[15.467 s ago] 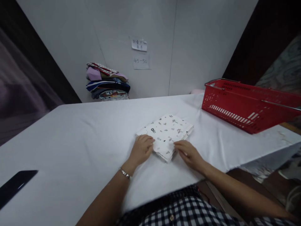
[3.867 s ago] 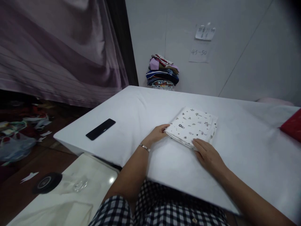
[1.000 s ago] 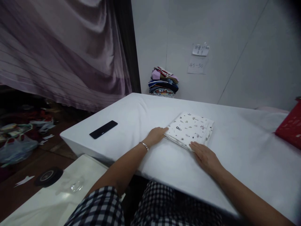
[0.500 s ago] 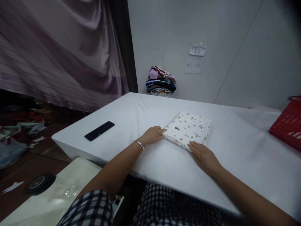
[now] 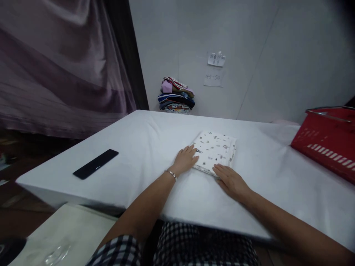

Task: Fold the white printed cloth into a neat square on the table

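A folded white cloth (image 5: 215, 149) with small dark prints lies on the white-covered table (image 5: 144, 147). My left hand (image 5: 185, 159) lies flat with fingers stretched out, its fingertips resting on the cloth's left near corner. A thin bracelet circles that wrist. My right hand (image 5: 229, 180) lies flat on the table at the cloth's near edge, fingertips touching it. Neither hand holds anything.
A black phone (image 5: 95, 164) lies near the table's left edge. A red plastic basket (image 5: 327, 138) stands at the right. A stack of folded coloured clothes (image 5: 176, 95) sits at the back against the wall under two paper notes (image 5: 214, 68). A purple curtain (image 5: 55, 66) hangs left.
The view has swung to the right, bringing more of the red basket in. My left hand has slid onto the cloth's corner; my right hand stays at its near edge.
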`<state>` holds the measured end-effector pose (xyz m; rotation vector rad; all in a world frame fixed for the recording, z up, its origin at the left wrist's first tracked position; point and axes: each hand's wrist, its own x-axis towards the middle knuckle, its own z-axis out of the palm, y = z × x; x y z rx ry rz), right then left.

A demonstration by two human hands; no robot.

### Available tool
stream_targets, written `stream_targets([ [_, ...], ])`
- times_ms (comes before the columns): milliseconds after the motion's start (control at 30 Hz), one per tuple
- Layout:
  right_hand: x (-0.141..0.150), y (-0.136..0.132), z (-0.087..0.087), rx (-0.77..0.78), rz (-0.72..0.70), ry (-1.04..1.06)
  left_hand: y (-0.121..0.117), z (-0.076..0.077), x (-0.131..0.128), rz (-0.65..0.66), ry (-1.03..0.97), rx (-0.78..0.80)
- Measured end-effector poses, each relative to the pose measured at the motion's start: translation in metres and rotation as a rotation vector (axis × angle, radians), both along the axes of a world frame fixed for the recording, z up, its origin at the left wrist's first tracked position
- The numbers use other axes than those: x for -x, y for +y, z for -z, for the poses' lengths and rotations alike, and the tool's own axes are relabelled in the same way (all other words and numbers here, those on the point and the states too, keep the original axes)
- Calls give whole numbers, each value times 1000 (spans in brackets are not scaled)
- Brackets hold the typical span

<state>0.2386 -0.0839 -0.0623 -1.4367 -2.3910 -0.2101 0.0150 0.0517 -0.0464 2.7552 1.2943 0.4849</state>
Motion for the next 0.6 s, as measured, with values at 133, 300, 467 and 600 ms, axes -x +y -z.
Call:
stream_targets([
  [133,7,6,-30,169,72,10,2,1,2,16,-24,-38],
  [300,-1,31,-43,239,291,30,2,0,1,20,-42,-36],
  [467,-12,39,-27,390,368,36,4,1,1,13,-40,-18],
  [600,-11,44,-34,447,379,31,4,1,0,13,-40,-34],
])
